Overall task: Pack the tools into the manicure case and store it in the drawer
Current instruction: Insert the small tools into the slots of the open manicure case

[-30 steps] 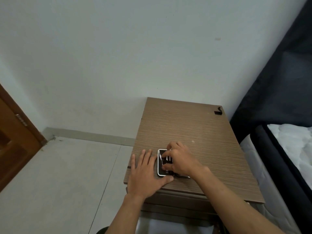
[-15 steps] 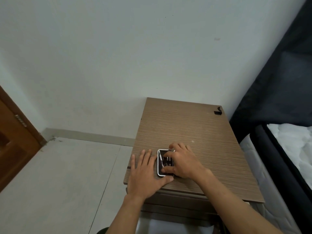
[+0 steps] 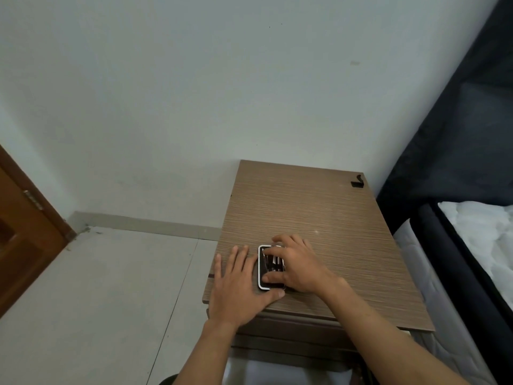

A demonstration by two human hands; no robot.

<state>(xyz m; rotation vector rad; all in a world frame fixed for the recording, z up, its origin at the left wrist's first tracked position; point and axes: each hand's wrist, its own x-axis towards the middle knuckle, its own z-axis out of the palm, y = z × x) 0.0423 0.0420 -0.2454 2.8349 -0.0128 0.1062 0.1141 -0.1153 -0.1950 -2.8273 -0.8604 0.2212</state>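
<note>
- Left hand (image 3: 241, 284) lies flat on the tabletop (image 3: 319, 218), palm down, fingers spread and pointing away, gripping nothing.
- Its thumb stretches right along the near edge of the case (image 3: 267, 269), touching or just shy of it; the index finger runs just beside the case's left rim.
- Right hand (image 3: 298, 263) rests over the right part of the case, fingers curled loosely downward onto what lies inside.
- Its thumb sits on the near part of the case, fingertips over the far part; whether they pinch a tool (image 3: 273, 263) or just press on it, I cannot tell.
- Case lies open and flat near the near-left corner of the tabletop, right between the two hands.
- It is a small rounded rectangle, white rim, dark interior.
- Pale metal tools show as thin bright strips against the dark lining, partly hidden by the right fingers.
- A small black item (image 3: 357, 182) sits at the far right corner, well apart from the hands.
</note>
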